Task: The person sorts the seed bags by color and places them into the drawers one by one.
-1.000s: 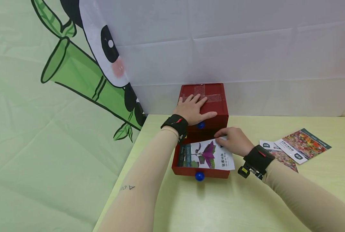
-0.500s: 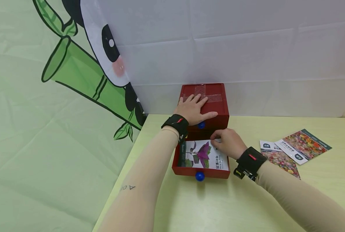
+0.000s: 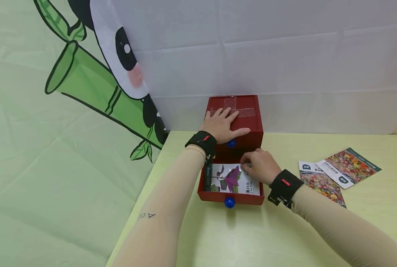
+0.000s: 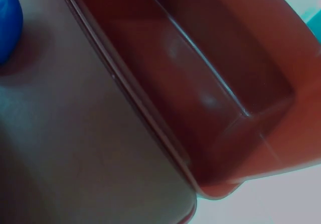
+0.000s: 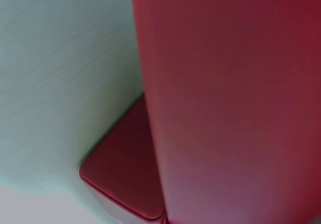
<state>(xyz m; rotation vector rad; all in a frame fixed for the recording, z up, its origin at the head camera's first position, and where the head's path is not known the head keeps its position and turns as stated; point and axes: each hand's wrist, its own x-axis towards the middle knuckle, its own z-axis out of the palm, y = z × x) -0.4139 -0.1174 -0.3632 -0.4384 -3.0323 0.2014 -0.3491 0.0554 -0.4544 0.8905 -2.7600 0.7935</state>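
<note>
Red box, drawer out toward six o'clock.
The flower packet has dropped inside, apparently fitting; your left hand lies spread atop the box, your right grip seemingly pinching the packet's one-o'clock edge.

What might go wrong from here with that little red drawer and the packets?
The purple-plant packet might catch on the cabinet if its corner, partly hidden by the right hand, is not flat when the drawer closes.
The cabinet might shift if the left hand lifts off while the drawer is pushed.
The top flower packet overlaps the bottom flower packet, so picking up one could drag the other.
</note>
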